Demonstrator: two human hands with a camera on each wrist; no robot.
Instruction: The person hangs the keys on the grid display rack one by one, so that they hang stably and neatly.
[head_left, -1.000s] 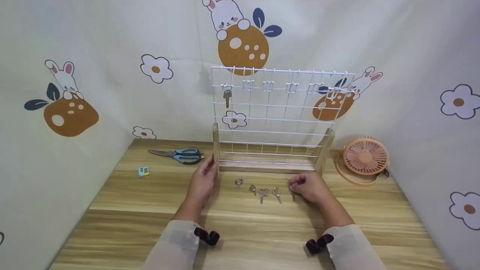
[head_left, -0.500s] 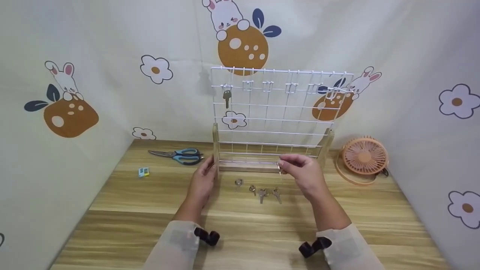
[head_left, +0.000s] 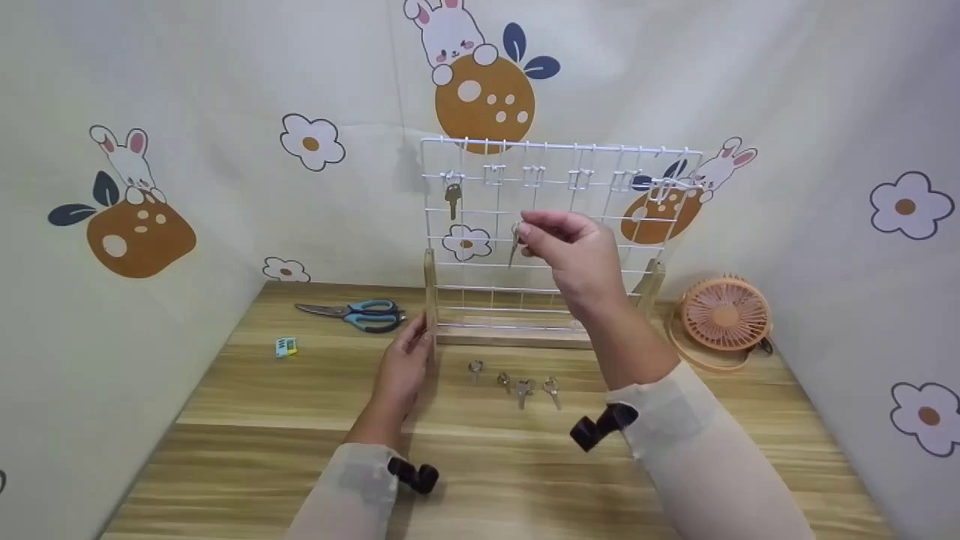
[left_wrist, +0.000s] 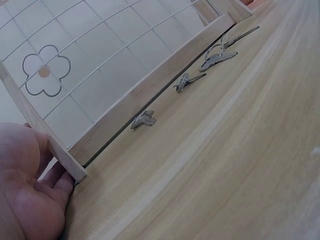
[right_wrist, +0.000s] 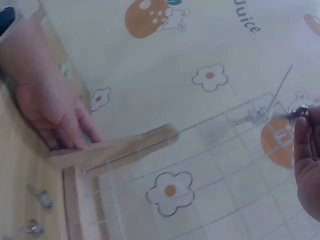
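Note:
My right hand (head_left: 581,259) pinches a key (head_left: 514,247) by its top in front of the white wire grid rack (head_left: 555,264); the key hangs downward. My left hand (head_left: 401,367) grips the foot of the rack's left wooden post (left_wrist: 60,155), down at the tabletop. One brass-coloured key (head_left: 452,201) hangs from the leftmost hook of the grid. Several white hooks (head_left: 580,178) to its right carry nothing. On the wood before the rack, several keys with rings (head_left: 523,391) lie in a row; the left wrist view shows them close to the base bar (left_wrist: 150,92).
Blue-handled scissors (head_left: 360,313) and a small blue-white gadget (head_left: 286,347) lie left of the rack. An orange fan (head_left: 724,313) stands to its right. Patterned cloth walls (head_left: 225,187) enclose the wooden tabletop (head_left: 300,420).
My right hand has lifted the rightmost key off the table and carried it up and leftward to the middle of the grid. The left hand has stayed at the post.

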